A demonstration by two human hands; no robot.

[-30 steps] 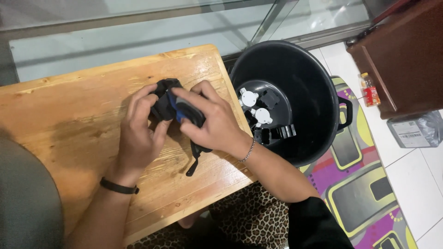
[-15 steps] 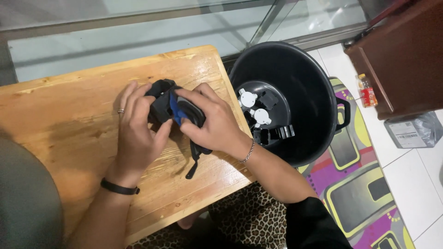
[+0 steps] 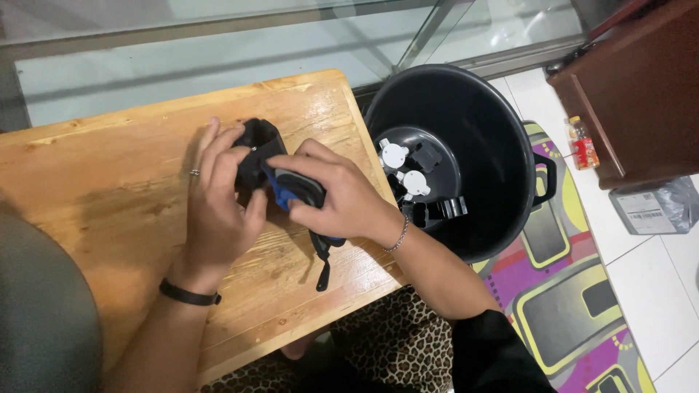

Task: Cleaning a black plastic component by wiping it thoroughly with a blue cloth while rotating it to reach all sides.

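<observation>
Both hands work on a small black device with a blue part (image 3: 271, 169) over the wooden table (image 3: 109, 160). My left hand (image 3: 218, 204), with a ring and a black wristband, cups the black body from the left. My right hand (image 3: 335, 196), wearing a thin bracelet, grips the blue-and-black end from the right. A black strap or cable (image 3: 322, 268) hangs from the device onto the table near its front edge.
A large black bucket (image 3: 502, 145) stands on the floor right of the table, holding two white round pieces (image 3: 404, 169) and black parts. A purple and yellow mat (image 3: 575, 306), a brown cabinet (image 3: 633, 94) and a small bottle (image 3: 582, 149) lie further right.
My left hand's fingers have shifted up over the black body, and my right hand has slid slightly over the blue end. The device stays in the same spot.
</observation>
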